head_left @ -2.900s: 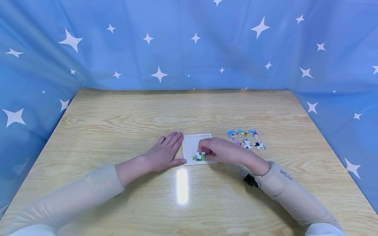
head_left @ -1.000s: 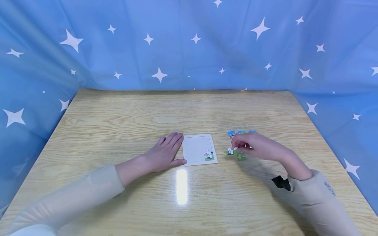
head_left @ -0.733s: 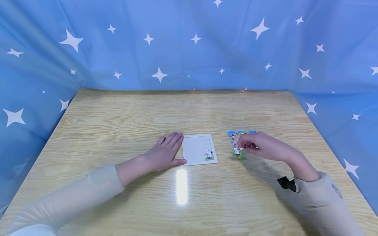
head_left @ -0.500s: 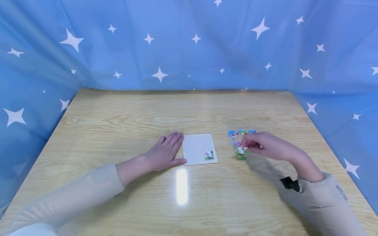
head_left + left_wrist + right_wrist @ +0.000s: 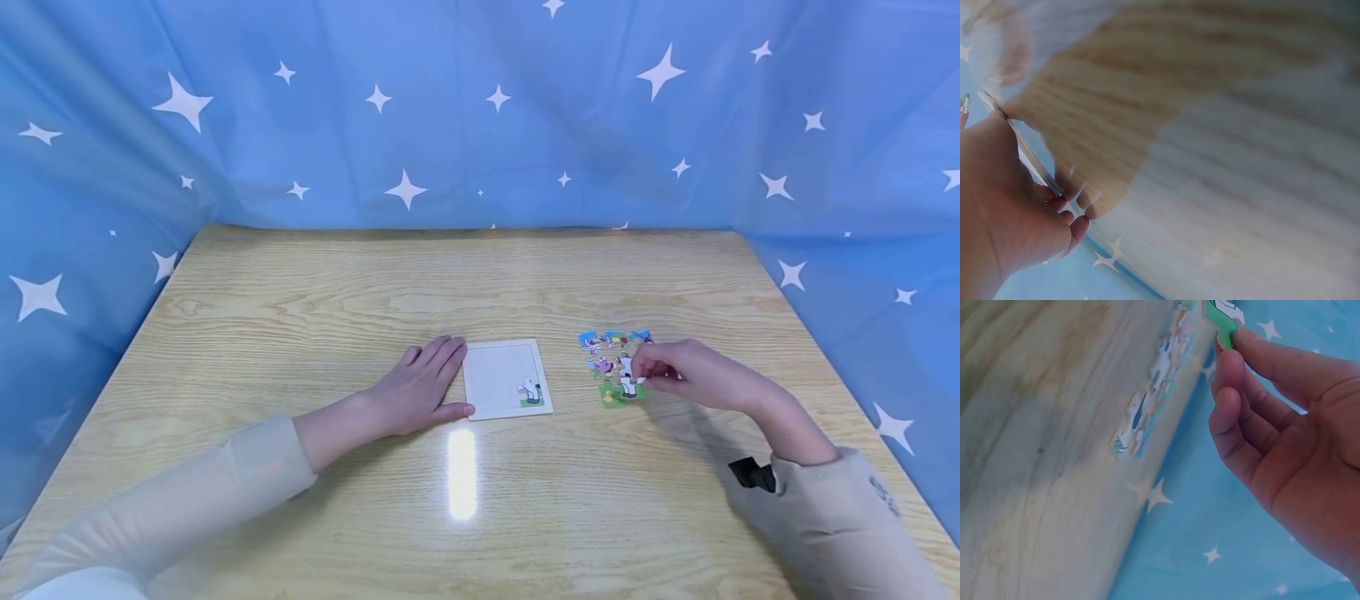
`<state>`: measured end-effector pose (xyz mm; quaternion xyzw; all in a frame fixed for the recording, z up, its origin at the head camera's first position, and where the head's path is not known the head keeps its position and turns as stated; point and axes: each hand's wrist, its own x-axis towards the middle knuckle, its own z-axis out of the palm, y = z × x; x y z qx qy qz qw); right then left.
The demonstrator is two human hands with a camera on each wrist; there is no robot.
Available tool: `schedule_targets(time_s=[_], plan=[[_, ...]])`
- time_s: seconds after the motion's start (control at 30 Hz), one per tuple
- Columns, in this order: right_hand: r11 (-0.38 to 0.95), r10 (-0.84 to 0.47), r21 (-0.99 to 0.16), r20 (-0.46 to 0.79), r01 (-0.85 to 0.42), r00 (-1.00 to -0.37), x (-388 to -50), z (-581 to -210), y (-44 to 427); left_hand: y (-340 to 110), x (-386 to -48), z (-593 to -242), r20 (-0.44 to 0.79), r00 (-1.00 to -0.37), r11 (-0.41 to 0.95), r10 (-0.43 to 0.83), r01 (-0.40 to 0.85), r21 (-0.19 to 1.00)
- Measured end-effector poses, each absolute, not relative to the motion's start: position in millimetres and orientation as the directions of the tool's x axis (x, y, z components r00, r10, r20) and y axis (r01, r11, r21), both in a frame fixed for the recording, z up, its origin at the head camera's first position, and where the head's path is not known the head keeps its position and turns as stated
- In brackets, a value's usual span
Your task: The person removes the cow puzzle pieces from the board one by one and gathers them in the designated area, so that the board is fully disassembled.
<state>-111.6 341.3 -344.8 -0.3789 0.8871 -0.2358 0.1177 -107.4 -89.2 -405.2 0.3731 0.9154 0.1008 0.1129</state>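
Observation:
A puzzle piece with white legs on green [image 5: 1225, 324] is pinched between thumb and fingertips of my right hand [image 5: 693, 375], over the lower part of the loose puzzle pieces [image 5: 602, 365]. A square, pale puzzle tray [image 5: 491, 371] lies left of those pieces, with one white-animal puzzle piece [image 5: 532, 392] in its lower right corner. My left hand [image 5: 416, 390] rests on the table, fingers straight, its fingertips and thumb touching the tray's left edge. In the left wrist view, the left hand [image 5: 1013, 200] is seen along that edge.
The pieces sit close together in rough rows, partly hidden by the right hand. A wood-grain table [image 5: 337, 283] lies under everything, with a blue star-patterned curtain [image 5: 480, 150] behind and at the sides. Light glares on the wood [image 5: 462, 475] below the tray.
My right hand has lifted the white-and-green piece away from the tray and carried it right, over the loose pieces. The left hand has stayed at the tray's edge.

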Motion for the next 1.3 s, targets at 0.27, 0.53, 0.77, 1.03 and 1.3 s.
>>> schedule_targets(time_s=[0.27, 0.53, 0.77, 1.03, 1.3], plan=[[0.623, -0.708, -0.510, -0.045, -0.593, -0.704, -111, -349, 352, -89, -108, -405, -0.112, -0.693, 0.694, 0.712, 0.670, 0.264], [0.617, -0.705, -0.540, -0.055, -0.572, -0.708, -112, -354, 360, -90, -108, -406, -0.123, -0.694, 0.698, 0.709, 0.667, 0.262], [0.606, -0.707, -0.554, -0.045, -0.571, -0.706, -113, -362, 365, -88, -108, -404, -0.127, -0.693, 0.696, 0.710, 0.662, 0.279], [0.603, -0.703, -0.568, -0.046, -0.560, -0.710, -114, -369, 368, -89, -107, -403, -0.122, -0.695, 0.696, 0.708, 0.660, 0.281], [0.627, -0.680, -0.551, -0.043, -0.550, -0.732, -114, -368, 365, -90, -108, -405, -0.107, -0.694, 0.693, 0.712, 0.668, 0.271]])
